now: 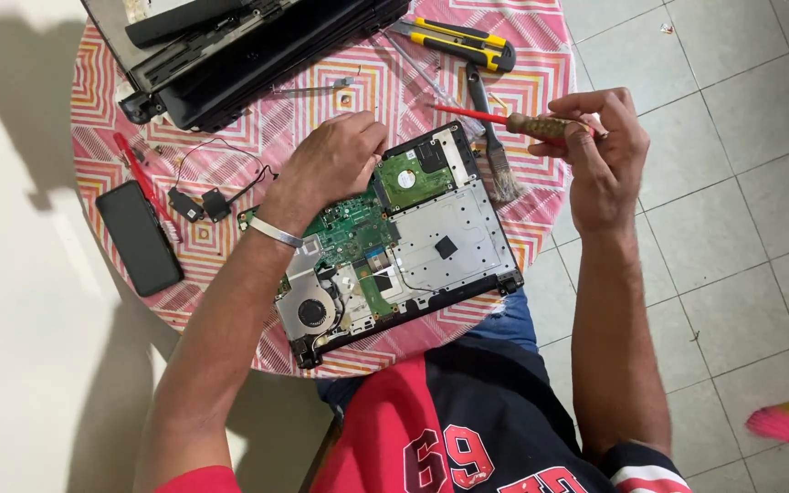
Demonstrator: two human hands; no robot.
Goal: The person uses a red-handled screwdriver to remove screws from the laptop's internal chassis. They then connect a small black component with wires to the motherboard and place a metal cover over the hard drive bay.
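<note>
An opened laptop base lies on the round table, showing a green circuit board, a fan and a hard drive. My left hand rests fingers-down on the base beside the hard drive, with a metal bracelet at the wrist. My right hand is raised over the table's right edge and grips a screwdriver with a red shaft and brownish handle, pointing left.
A pink patterned tablecloth covers the table. At the back lie a black laptop lid part, yellow-handled pliers and a brush. A black phone, small speakers with wires and red tool sit left. Tiled floor lies right.
</note>
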